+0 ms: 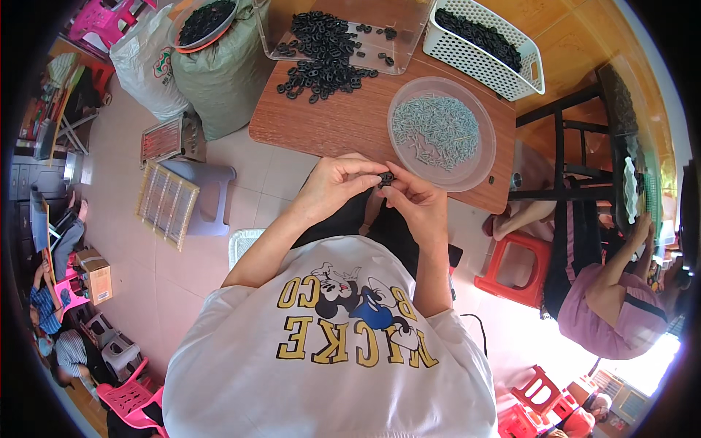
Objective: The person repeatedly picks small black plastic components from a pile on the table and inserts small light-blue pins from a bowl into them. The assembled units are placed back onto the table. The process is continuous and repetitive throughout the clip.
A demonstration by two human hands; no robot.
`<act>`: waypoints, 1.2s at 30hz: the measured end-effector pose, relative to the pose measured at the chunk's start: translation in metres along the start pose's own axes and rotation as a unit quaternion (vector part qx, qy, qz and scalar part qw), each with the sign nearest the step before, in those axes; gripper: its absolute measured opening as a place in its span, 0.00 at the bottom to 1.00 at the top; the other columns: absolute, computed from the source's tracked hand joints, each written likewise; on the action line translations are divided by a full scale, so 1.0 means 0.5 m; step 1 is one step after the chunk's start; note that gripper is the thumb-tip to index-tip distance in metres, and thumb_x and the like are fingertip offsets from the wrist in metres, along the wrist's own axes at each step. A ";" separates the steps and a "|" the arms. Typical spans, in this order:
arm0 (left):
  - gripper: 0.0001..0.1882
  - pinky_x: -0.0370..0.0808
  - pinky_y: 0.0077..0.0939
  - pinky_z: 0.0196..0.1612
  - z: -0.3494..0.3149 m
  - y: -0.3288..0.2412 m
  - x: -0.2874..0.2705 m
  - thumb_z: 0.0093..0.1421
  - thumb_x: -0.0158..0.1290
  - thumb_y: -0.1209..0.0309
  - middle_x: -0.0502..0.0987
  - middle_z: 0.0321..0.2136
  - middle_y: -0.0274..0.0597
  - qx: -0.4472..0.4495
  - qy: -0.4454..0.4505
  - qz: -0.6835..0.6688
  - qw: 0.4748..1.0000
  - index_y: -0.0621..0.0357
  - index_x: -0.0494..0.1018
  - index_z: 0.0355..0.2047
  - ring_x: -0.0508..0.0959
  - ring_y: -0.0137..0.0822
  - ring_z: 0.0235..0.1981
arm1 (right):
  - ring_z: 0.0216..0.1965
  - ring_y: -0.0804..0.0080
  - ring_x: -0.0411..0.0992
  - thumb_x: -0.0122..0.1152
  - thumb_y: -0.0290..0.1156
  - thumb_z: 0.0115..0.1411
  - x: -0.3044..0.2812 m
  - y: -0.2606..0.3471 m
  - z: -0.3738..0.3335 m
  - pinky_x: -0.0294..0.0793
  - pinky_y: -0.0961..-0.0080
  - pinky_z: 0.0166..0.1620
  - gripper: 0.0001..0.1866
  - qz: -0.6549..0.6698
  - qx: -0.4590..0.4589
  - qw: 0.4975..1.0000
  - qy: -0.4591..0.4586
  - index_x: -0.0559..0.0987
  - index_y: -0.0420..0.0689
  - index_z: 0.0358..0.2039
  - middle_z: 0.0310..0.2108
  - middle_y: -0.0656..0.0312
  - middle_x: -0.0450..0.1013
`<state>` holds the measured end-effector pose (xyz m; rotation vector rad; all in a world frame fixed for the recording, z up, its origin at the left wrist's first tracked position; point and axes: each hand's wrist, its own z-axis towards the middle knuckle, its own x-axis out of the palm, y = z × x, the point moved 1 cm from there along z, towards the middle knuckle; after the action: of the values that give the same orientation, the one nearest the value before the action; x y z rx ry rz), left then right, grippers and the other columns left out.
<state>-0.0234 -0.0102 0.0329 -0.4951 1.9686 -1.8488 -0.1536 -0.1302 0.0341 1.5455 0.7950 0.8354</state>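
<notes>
A small black plastic piece (385,179) is held between the fingertips of both hands, in front of the table's near edge. My left hand (332,188) pinches it from the left with thumb and forefinger. From the other side, my right hand (420,203) grips it, fingers curled. The fingers partly cover the piece, so its details are hard to make out. Just beyond the right hand is a clear round bowl (488,139) of small silvery screws (438,125). Farther off, a pile of black oval plastic parts (321,77) spills from a clear bin (398,62) onto the wooden table (292,128).
A white perforated basket (467,62) of black parts stands at the table's far right. Left of the table are sacks (226,87), a grey-blue stool (215,197) and a woven rack (168,204). To the right, a person (606,306) sits near a red stool (515,266).
</notes>
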 end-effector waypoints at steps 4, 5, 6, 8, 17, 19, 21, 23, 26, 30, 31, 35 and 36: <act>0.13 0.70 0.14 0.35 -0.001 -0.005 -0.001 0.52 0.57 0.80 0.75 0.33 0.34 -0.006 0.010 0.026 1.000 0.61 0.77 0.40 0.73 0.21 0.33 | 0.27 0.84 0.71 0.60 0.19 0.53 0.002 -0.005 0.000 0.69 0.88 0.31 0.20 0.018 -0.009 1.000 -0.011 0.73 0.36 0.49 0.28 0.61 0.77; 0.14 0.70 0.14 0.35 -0.003 -0.005 -0.001 0.51 0.57 0.80 0.75 0.33 0.34 -0.007 0.009 0.010 1.000 0.60 0.77 0.40 0.73 0.21 0.33 | 0.27 0.84 0.71 0.60 0.19 0.53 0.002 -0.005 0.000 0.69 0.89 0.31 0.20 0.022 -0.010 1.000 -0.012 0.74 0.36 0.48 0.28 0.61 0.77; 0.14 0.70 0.14 0.35 -0.005 -0.003 0.001 0.51 0.58 0.81 0.75 0.33 0.33 -0.008 0.008 -0.005 1.000 0.60 0.77 0.40 0.73 0.21 0.33 | 0.26 0.84 0.71 0.60 0.19 0.53 0.002 -0.004 0.000 0.69 0.88 0.31 0.20 0.021 -0.011 1.000 -0.013 0.74 0.36 0.48 0.28 0.61 0.76; 0.15 0.70 0.14 0.34 -0.006 0.001 0.003 0.50 0.58 0.81 0.75 0.32 0.33 -0.008 0.001 -0.024 1.000 0.60 0.77 0.40 0.73 0.21 0.32 | 0.26 0.84 0.71 0.60 0.19 0.53 0.002 -0.003 -0.001 0.69 0.88 0.30 0.19 0.019 -0.011 1.000 -0.014 0.74 0.36 0.47 0.28 0.62 0.76; 0.15 0.69 0.13 0.32 -0.007 0.005 0.006 0.50 0.59 0.80 0.74 0.32 0.32 0.007 -0.015 -0.013 1.000 0.59 0.77 0.40 0.72 0.20 0.30 | 0.26 0.84 0.71 0.59 0.19 0.53 0.004 -0.003 0.002 0.70 0.88 0.31 0.18 0.009 -0.014 1.000 -0.020 0.75 0.37 0.47 0.28 0.62 0.76; 0.15 0.69 0.13 0.31 -0.008 0.003 0.006 0.50 0.59 0.80 0.74 0.32 0.32 0.015 -0.014 -0.026 0.999 0.59 0.77 0.41 0.71 0.20 0.29 | 0.26 0.83 0.71 0.59 0.20 0.53 0.005 -0.008 0.000 0.70 0.88 0.31 0.18 0.009 -0.013 1.000 -0.027 0.75 0.37 0.47 0.28 0.62 0.76; 0.16 0.68 0.13 0.31 -0.010 0.000 0.004 0.50 0.58 0.80 0.73 0.31 0.32 0.016 -0.016 -0.021 1.000 0.59 0.77 0.41 0.71 0.20 0.29 | 0.26 0.83 0.71 0.59 0.20 0.53 0.008 -0.014 0.000 0.70 0.88 0.31 0.18 0.015 -0.013 0.999 -0.035 0.75 0.37 0.47 0.28 0.62 0.76; 0.16 0.68 0.13 0.31 -0.010 0.000 0.004 0.51 0.58 0.80 0.73 0.31 0.32 0.023 -0.021 0.000 0.999 0.60 0.76 0.42 0.71 0.20 0.28 | 0.27 0.82 0.72 0.60 0.20 0.54 0.012 -0.019 0.000 0.71 0.88 0.31 0.18 0.025 -0.014 0.999 -0.044 0.75 0.38 0.47 0.28 0.62 0.76; 0.15 0.68 0.14 0.31 -0.011 0.002 0.005 0.52 0.56 0.80 0.74 0.32 0.32 0.041 -0.034 0.042 0.998 0.60 0.76 0.42 0.70 0.20 0.28 | 0.27 0.82 0.72 0.60 0.19 0.54 0.016 -0.017 0.000 0.71 0.87 0.32 0.18 0.017 -0.019 0.998 -0.058 0.75 0.38 0.47 0.28 0.63 0.75; 0.15 0.68 0.15 0.32 -0.009 0.005 0.012 0.53 0.55 0.79 0.74 0.33 0.34 0.081 -0.054 0.043 0.994 0.60 0.75 0.43 0.69 0.21 0.29 | 0.28 0.81 0.72 0.59 0.19 0.54 0.021 -0.019 0.001 0.72 0.87 0.33 0.18 0.028 -0.046 0.997 -0.064 0.75 0.38 0.47 0.30 0.62 0.75; 0.15 0.68 0.15 0.32 -0.008 0.007 0.013 0.54 0.55 0.78 0.74 0.33 0.34 0.099 -0.062 0.039 0.992 0.60 0.75 0.43 0.69 0.22 0.29 | 0.28 0.82 0.72 0.59 0.19 0.54 0.022 -0.021 0.001 0.72 0.87 0.33 0.18 0.024 -0.052 0.996 -0.069 0.75 0.38 0.47 0.30 0.62 0.75; 0.15 0.68 0.16 0.34 -0.008 -0.002 0.009 0.53 0.55 0.79 0.74 0.34 0.36 0.090 -0.043 0.060 0.993 0.61 0.75 0.44 0.71 0.24 0.31 | 0.28 0.82 0.71 0.59 0.18 0.54 0.020 -0.031 0.003 0.71 0.87 0.33 0.19 0.004 -0.073 0.994 -0.075 0.75 0.39 0.48 0.31 0.62 0.75; 0.16 0.69 0.16 0.35 -0.008 -0.001 0.008 0.53 0.55 0.79 0.74 0.34 0.37 0.090 -0.040 0.060 0.993 0.61 0.75 0.44 0.71 0.25 0.32 | 0.28 0.82 0.71 0.59 0.19 0.54 0.018 -0.030 0.004 0.71 0.87 0.32 0.19 0.006 -0.068 0.995 -0.072 0.75 0.39 0.48 0.31 0.62 0.75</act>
<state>-0.0288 -0.0091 0.0336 -0.3814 1.7214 -1.8772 -0.1477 -0.1217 0.0196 1.4727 0.6124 0.7605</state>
